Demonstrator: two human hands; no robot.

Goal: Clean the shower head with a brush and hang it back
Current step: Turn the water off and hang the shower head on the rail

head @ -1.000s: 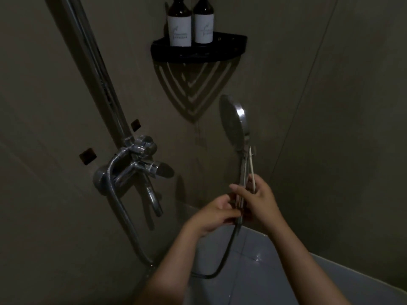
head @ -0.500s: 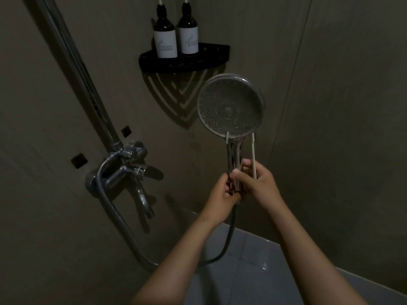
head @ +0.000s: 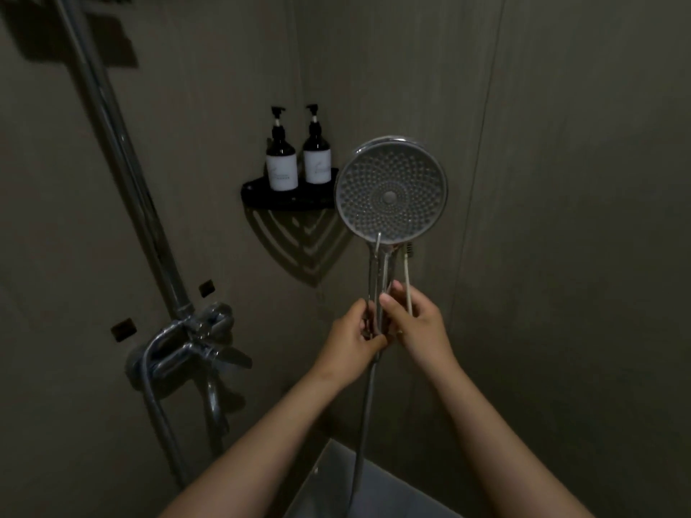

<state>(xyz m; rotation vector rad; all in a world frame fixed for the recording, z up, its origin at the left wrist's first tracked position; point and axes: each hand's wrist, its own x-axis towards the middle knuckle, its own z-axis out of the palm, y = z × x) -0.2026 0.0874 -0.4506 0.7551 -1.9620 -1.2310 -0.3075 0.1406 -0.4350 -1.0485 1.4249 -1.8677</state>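
Has just turned shower head [head: 390,190] face-on; grips handle with left hand [head: 353,340], pinches brush [head: 407,278] in right hand [head: 418,327]; ready for scrubbing.

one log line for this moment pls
left hand: grips shower head handle | right hand: holds brush beside handle | shower head: faces camera | brush: below the head, not scrubbing

Shower head [head: 390,190] turned: edge-on 1 s ago, nozzle face now square to camera. Hose [head: 364,413] hangs nearly straight down, leftward loop gone. Head possibly lifted slightly; camera moved too.
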